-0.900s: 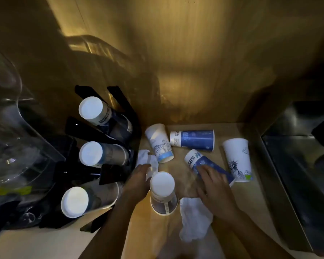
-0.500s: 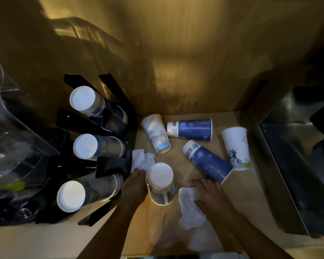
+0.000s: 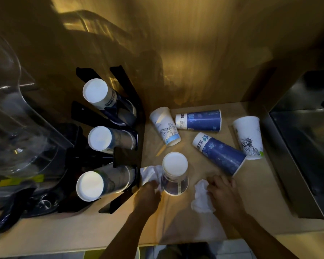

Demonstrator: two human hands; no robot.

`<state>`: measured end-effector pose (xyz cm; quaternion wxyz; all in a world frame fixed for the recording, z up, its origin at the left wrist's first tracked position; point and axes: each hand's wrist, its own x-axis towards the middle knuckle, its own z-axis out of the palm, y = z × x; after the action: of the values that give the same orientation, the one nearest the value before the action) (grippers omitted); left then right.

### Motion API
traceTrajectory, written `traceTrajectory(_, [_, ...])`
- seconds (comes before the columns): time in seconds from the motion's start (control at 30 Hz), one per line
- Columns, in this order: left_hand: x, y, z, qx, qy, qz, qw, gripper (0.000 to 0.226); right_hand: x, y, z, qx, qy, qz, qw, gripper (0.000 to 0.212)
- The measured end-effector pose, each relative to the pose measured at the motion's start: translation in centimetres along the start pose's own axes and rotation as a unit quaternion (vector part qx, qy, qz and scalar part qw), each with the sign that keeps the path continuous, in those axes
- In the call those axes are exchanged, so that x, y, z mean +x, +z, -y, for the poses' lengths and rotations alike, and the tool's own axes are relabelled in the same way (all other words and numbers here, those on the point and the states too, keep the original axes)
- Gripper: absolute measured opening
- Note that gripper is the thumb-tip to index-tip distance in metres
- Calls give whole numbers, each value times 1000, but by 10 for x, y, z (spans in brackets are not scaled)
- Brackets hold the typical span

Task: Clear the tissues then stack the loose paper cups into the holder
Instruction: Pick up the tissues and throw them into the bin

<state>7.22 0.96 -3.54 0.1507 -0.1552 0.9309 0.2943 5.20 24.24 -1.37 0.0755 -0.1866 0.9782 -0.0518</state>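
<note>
My left hand [image 3: 148, 193] grips a crumpled white tissue [image 3: 150, 173] just left of an upside-down paper cup [image 3: 175, 174]. My right hand [image 3: 223, 193] closes on a second white tissue [image 3: 201, 198] to the right of that cup. Several loose cups lie on the counter behind: a white cup with a bridge drawing [image 3: 165, 126], two blue cups [image 3: 199, 120] [image 3: 220, 153], and a white cup with a statue drawing [image 3: 250, 137]. The black cup holder [image 3: 123, 157] on the left carries three stacks of cups [image 3: 101, 96] [image 3: 105, 138] [image 3: 99, 183].
A clear plastic container [image 3: 17, 128] stands at the far left. A metal sink or bin [image 3: 303, 146] borders the counter on the right. A wooden wall [image 3: 195, 53] closes the back. The counter's front edge [image 3: 120, 247] runs near the bottom.
Both hands have drawn back toward me. The left hand has gathered the tissue beside the upturned cup, and the right hand has left the blue cup and bunched up the other tissue.
</note>
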Motion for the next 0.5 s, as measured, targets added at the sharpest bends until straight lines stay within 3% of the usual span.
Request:
traceTrajectory(0.13, [-7, 3, 5, -29, 4, -13, 999, 17, -9, 0, 4, 25, 16, -104, 994, 10])
traceTrajectory(0.27, [-26, 2, 10, -52, -5, -52, 997, 17, -23, 2, 5, 20, -13, -140, 990, 11])
traceTrajectory(0.37, [-43, -5, 15, -77, -1, -68, 995, 18, -33, 0, 11, 4, -21, -104, 994, 7])
traceTrajectory(0.5, [-71, -9, 27, -79, 3, -114, 990, 17, -43, -6, 24, -21, -59, -10, 998, 34])
